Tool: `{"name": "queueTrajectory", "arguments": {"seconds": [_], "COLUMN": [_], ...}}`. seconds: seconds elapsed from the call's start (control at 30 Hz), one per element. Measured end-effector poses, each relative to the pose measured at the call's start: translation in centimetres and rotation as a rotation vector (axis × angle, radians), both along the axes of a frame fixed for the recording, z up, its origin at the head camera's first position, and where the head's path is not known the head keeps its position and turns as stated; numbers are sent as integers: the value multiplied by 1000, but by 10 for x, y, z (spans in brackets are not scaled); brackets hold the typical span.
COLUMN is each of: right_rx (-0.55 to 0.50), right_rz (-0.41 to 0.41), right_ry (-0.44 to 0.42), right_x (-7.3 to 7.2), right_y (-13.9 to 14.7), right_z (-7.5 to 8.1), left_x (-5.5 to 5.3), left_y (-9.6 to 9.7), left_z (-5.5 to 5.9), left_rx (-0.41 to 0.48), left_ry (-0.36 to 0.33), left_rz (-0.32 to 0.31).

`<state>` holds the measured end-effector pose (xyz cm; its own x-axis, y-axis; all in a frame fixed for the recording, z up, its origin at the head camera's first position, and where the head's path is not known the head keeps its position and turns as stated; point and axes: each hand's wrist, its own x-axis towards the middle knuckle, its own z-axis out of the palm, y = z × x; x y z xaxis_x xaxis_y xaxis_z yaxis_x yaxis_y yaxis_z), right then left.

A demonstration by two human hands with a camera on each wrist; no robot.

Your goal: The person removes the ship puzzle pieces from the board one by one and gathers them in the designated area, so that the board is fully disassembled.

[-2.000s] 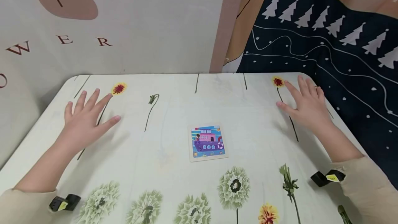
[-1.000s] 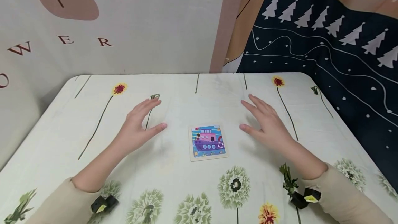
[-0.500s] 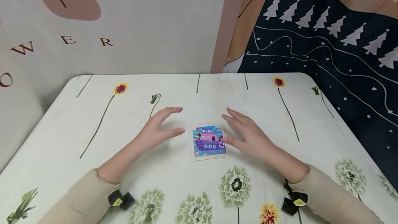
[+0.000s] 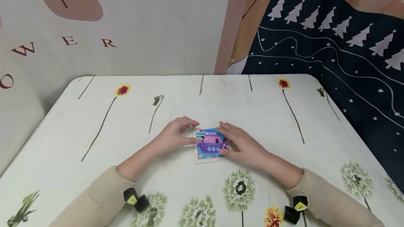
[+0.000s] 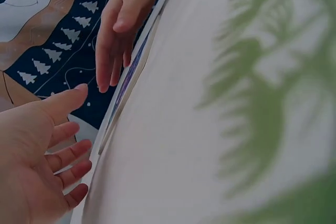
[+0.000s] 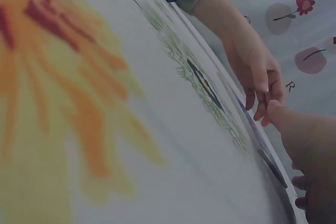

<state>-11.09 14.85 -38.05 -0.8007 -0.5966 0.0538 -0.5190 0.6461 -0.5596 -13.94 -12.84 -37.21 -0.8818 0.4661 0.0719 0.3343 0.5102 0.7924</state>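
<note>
The board [image 4: 209, 149], bearing a picture of a purple and pink boat, is lying flat near the middle of the white tablecloth [image 4: 258, 111], between the two hands. The left hand [image 4: 172, 136] is reaching over the board's left edge, its thumb standing well apart from its loosely bent fingers, which are pointing to the far left corner. The right hand [image 4: 244, 146] is reaching over the right side, its fingers nearly straight and its thumb spreading away nearer. Neither hand is closing round the board; whether any fingertip is touching it, I cannot tell. Printed flowers [image 4: 240, 187] are dotting the cloth. Beige sleeves [image 4: 98, 197] are covering the forearms. Beyond the far edge, a pale curtain [image 4: 164, 27] is hanging left and a dark curtain [image 4: 303, 43] right.
</note>
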Motion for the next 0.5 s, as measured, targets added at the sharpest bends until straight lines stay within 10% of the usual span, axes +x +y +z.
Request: {"name": "queueTrajectory", "arguments": {"seconds": [0.5], "right_rx": [92], "right_rz": [77], "right_ry": [94], "right_x": [-2], "right_y": [-6], "right_z": [-13], "left_x": [-5], "left_y": [13], "left_z": [-15], "left_rx": [-125], "left_ry": [99], "left_rz": [20]}}
